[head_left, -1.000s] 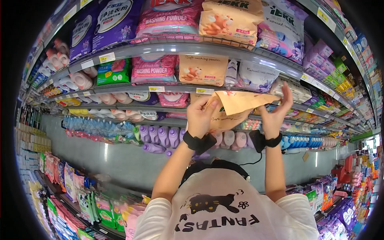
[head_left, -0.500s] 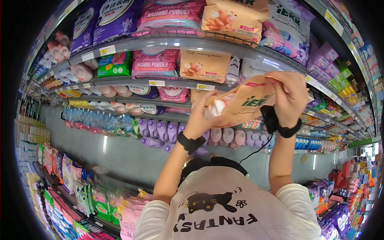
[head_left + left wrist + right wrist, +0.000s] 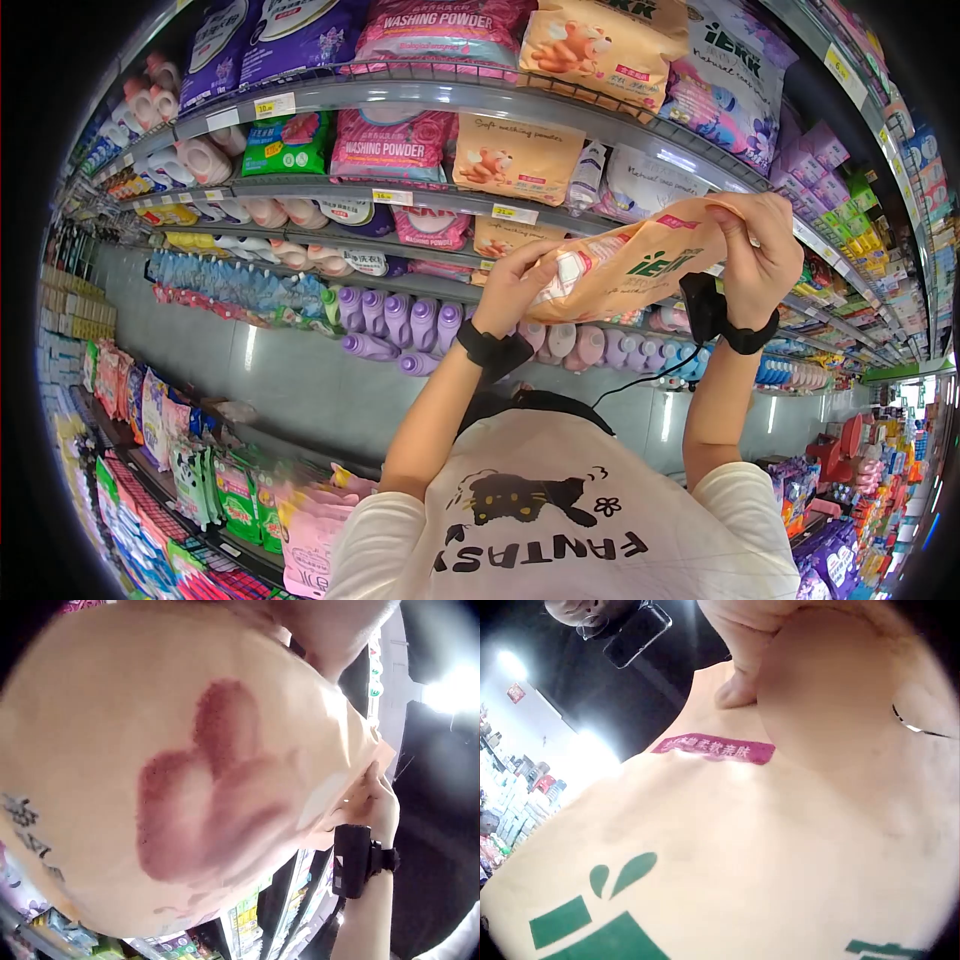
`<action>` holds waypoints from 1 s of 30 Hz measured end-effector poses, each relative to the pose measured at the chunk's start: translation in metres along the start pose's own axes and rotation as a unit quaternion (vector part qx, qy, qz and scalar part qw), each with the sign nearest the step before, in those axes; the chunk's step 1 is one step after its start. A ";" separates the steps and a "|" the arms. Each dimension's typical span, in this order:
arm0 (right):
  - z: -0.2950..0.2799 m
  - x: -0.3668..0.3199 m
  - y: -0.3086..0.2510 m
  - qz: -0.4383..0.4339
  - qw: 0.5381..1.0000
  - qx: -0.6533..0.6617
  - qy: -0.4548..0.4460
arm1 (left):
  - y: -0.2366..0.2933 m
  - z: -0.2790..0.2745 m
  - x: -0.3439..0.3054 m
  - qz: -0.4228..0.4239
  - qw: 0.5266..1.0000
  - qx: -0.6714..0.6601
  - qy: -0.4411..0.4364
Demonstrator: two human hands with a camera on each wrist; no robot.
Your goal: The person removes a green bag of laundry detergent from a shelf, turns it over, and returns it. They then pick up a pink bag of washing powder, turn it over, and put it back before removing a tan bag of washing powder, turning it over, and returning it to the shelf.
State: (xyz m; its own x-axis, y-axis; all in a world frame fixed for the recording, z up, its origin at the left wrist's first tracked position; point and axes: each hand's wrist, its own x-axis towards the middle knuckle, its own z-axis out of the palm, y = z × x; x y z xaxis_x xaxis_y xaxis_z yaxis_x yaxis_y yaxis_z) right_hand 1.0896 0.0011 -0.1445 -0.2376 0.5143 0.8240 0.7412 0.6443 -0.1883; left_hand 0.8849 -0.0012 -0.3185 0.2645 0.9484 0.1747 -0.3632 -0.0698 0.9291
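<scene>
A peach-coloured bag of washing powder (image 3: 645, 255) is held up in front of the shelves, tilted, its green lettering facing the head camera. My left hand (image 3: 515, 285) grips its left end, beside a white and pink printed patch. At the other end my right hand (image 3: 762, 250) pinches the top edge, the thumb lying on the printed face. The left wrist view is largely filled by the bag's bear picture (image 3: 210, 795), with the right hand (image 3: 381, 802) beyond it. A magenta label strip (image 3: 716, 748) shows close to the right thumb (image 3: 737, 688).
Matching peach bags (image 3: 520, 160) and pink washing powder bags (image 3: 390, 145) stand on the shelves ahead. Purple bottles (image 3: 397, 325) line the low level. Behind, a rack holds pink and green packets (image 3: 240, 505). A black cable (image 3: 650, 375) hangs from the right wrist camera.
The bag has turned so its lettered face shows, and its right end has risen. My right hand, spread at the corner before, now grips the edge and has moved right.
</scene>
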 end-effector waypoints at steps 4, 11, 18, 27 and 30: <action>-0.003 -0.003 -0.002 0.009 1.000 0.013 -0.008 | 0.003 0.008 -0.007 0.023 0.999 0.025 0.015; -0.004 -0.005 -0.004 0.004 1.000 -0.005 -0.025 | -0.002 0.010 -0.012 -0.005 0.998 0.027 0.054; -0.007 -0.013 -0.006 0.047 0.999 0.016 0.007 | 0.004 0.011 -0.026 0.171 0.972 0.084 0.136; -0.008 -0.007 -0.023 0.066 0.997 0.028 0.021 | -0.003 0.026 -0.024 0.333 0.892 0.265 0.152; -0.007 -0.008 -0.022 0.064 0.998 0.023 0.010 | -0.008 0.024 -0.023 0.373 0.845 0.337 0.184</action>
State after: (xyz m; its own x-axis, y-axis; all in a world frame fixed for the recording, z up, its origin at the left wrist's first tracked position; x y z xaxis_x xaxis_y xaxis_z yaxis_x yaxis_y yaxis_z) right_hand 1.0791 -0.0212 -0.1429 -0.1303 0.5833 0.8017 0.7351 0.5994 -0.3167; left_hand 0.9031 -0.0295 -0.3219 -0.1540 0.5868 0.7950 0.3172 -0.7326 0.6022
